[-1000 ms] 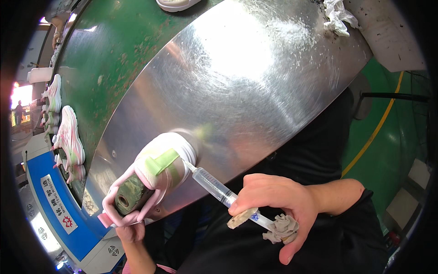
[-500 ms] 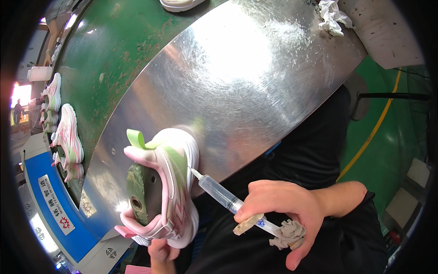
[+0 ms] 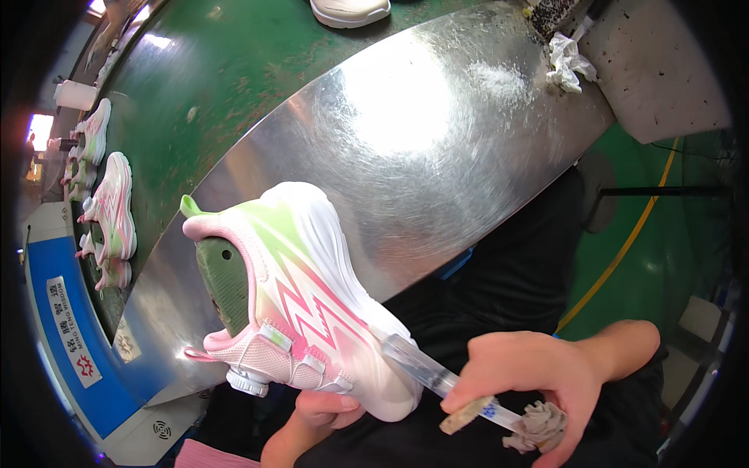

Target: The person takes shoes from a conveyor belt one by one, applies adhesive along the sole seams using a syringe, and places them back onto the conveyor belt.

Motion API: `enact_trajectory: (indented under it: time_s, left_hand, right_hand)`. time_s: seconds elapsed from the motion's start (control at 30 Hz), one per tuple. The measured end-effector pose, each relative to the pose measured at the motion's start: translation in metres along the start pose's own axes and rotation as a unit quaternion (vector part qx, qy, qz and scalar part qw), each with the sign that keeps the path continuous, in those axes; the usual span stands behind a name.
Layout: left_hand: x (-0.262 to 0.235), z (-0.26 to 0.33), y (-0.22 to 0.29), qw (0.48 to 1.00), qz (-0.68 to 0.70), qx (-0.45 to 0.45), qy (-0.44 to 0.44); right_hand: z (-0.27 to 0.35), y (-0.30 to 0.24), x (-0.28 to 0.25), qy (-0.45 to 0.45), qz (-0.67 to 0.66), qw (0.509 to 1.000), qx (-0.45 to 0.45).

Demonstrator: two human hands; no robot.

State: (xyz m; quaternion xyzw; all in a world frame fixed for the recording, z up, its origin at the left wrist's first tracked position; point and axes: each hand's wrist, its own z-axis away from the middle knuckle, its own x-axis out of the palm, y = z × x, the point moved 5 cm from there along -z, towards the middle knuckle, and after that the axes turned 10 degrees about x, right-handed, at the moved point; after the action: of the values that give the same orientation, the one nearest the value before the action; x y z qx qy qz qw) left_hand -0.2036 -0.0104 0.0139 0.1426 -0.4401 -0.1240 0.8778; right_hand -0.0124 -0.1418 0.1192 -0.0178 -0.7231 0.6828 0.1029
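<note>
A white, pink and green sneaker (image 3: 355,335) with a lacing dial (image 3: 246,382) is tilted above the near edge of the metal plate, its side facing up. A green shoe last (image 3: 222,285) fills its opening. My left hand (image 3: 324,407) is closed on the sneaker's toe end from below, fingers partly hidden. In my right hand (image 3: 538,366) is a clear syringe (image 3: 417,365), its barrel pointing at the seam between upper and sole near the toe. Its very tip is hard to make out. Crumpled greyish material (image 3: 540,427) wraps the plunger end, against my palm.
The shiny metal plate (image 3: 468,156) borders a green conveyor (image 3: 242,70) carrying similar sneakers (image 3: 117,207) at the left and a pale shoe (image 3: 351,9) at the far side. Crumpled white tissue (image 3: 569,62) lies at the plate's far right. A blue-and-white panel (image 3: 58,312) stands left.
My left hand has raised and turned the sneaker so its side shows more. The syringe has moved right and down, from the heel side to near the toe.
</note>
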Motion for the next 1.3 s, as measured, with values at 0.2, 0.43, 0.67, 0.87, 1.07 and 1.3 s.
enact_trajectory:
  time_s: [0.2,0.43,0.67,0.87,1.07,1.3]
  left_hand:
    - [0.028,-0.03,-0.008,0.999,0.026,0.008,-0.02]
    - [0.067,-0.063,-0.01,0.987,0.044,0.026,-0.154]
    - [0.09,-0.08,-0.01,0.979,0.086,0.004,-0.184]
    - [0.092,-0.095,-0.014,0.973,0.107,0.01,-0.203]
    - [0.099,-0.102,-0.01,0.968,0.128,0.045,-0.21]
    - [0.102,-0.107,-0.012,0.958,0.174,0.03,-0.226]
  right_hand:
    - [0.021,-0.032,-0.002,0.011,0.038,0.998,0.042]
    - [0.04,-0.06,-0.004,0.018,0.091,0.995,0.03]
    - [0.049,-0.073,-0.008,0.051,0.141,0.989,-0.009]
    - [0.051,-0.075,-0.008,0.077,0.193,0.978,-0.028]
    - [0.044,-0.072,-0.001,0.086,0.248,0.964,-0.035]
    - [0.039,-0.066,0.009,0.077,0.372,0.925,-0.013]
